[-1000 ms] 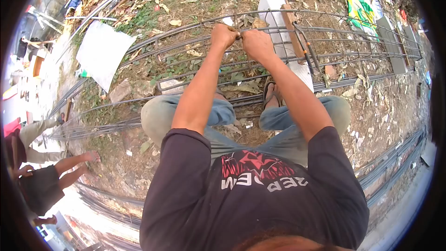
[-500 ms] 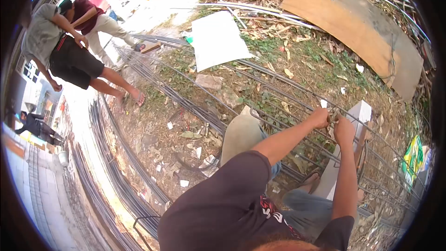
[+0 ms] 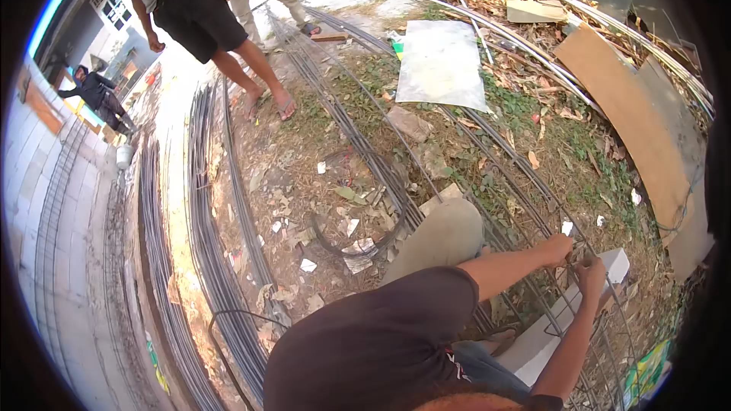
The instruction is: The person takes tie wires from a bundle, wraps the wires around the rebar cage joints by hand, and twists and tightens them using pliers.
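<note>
My left hand (image 3: 559, 250) is closed at a crossing of the rebar cage (image 3: 545, 301), thin dark steel bars joined by cross ties. Close beside it, my right hand (image 3: 590, 275) is also closed at the same joint. What the fingers of either hand pinch is too small to make out. Beneath the bars, by my hands, lies a long white block (image 3: 560, 320). My bent knee (image 3: 449, 230) is to the left of the cage.
Bundles of long steel bars (image 3: 205, 243) run along the ground at left. A wire coil (image 3: 320, 240) lies near my knee. Ahead are a white sheet (image 3: 442, 65) and a brown board (image 3: 632, 122). A co-worker in black shorts (image 3: 194, 19) stands ahead left, another person beyond.
My view has swung left, so the scene sits further right and lower. Both hands remain together at the bars, fingers closed.
</note>
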`<action>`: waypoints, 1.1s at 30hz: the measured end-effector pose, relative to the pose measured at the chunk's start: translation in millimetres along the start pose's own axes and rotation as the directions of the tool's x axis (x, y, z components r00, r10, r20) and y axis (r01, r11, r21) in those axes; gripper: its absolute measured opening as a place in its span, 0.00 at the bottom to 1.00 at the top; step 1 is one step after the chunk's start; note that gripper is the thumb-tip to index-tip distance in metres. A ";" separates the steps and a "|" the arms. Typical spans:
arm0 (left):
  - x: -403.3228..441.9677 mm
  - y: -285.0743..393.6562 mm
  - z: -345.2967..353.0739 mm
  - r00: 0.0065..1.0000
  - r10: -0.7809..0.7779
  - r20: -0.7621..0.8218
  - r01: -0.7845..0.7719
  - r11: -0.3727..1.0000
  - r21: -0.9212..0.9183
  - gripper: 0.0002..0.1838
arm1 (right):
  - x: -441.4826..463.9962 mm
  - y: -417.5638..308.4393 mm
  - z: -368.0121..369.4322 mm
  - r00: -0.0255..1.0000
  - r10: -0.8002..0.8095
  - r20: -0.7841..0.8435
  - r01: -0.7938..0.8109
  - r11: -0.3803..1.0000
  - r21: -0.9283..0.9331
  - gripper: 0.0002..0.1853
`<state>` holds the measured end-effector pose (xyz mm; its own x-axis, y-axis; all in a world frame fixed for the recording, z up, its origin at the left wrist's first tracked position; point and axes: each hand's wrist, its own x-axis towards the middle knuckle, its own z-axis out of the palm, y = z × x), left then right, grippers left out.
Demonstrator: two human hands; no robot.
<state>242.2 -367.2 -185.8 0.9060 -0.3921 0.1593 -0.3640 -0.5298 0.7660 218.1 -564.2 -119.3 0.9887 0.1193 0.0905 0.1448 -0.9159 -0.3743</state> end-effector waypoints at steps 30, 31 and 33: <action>-6.9 41.4 -12.4 0.964 -0.260 -0.053 0.261 0.965 0.017 0.07 | -102.1 -82.3 36.3 0.967 0.159 -0.200 -0.211 0.937 -0.277 0.13; -4.4 36.7 -12.3 0.964 -0.265 -0.034 0.266 0.964 0.027 0.08 | -101.2 -88.6 28.0 0.970 0.173 -0.169 -0.214 0.939 -0.268 0.12; -2.4 35.5 -10.2 0.966 -0.256 0.033 0.255 0.966 0.040 0.10 | -100.9 -95.0 11.9 0.970 0.227 -0.085 -0.241 0.941 -0.236 0.12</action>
<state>229.3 -377.4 -152.6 0.9614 -0.2680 -0.0626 -0.1296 -0.6415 0.7561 105.0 -484.6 -103.9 0.9889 -0.1245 0.0815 -0.1107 -0.9815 -0.1564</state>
